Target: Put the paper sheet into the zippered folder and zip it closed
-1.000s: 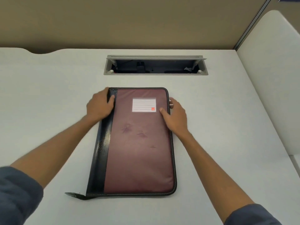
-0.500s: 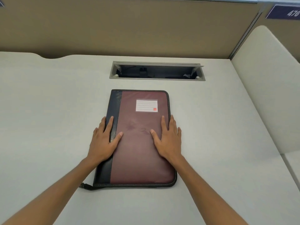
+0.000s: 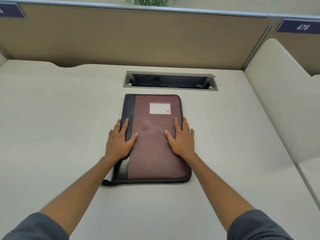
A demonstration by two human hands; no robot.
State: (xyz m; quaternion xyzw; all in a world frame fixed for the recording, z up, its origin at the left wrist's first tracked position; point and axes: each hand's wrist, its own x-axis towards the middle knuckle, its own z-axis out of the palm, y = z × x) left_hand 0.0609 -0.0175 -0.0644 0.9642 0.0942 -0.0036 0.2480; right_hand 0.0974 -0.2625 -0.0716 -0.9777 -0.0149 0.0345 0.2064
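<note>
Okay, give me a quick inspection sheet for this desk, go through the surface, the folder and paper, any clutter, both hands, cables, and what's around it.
Surface: pale desk, bare apart from the folder.
Job's things: zippered folder lies flat and closed, label at its far end, zip pull tab at its near left corner; paper sheet not seen.
Clutter: nothing seen.
Hands: left hand flat on the folder's dark spine edge, right hand flat on its right edge; fingers spread, gripping nothing.
Cables: nothing seen on the desk; the cable hatch behind the folder is open, its contents too dark to tell.
Surroundings: tan partition, number plate, plant above, side panel to the right.
</note>
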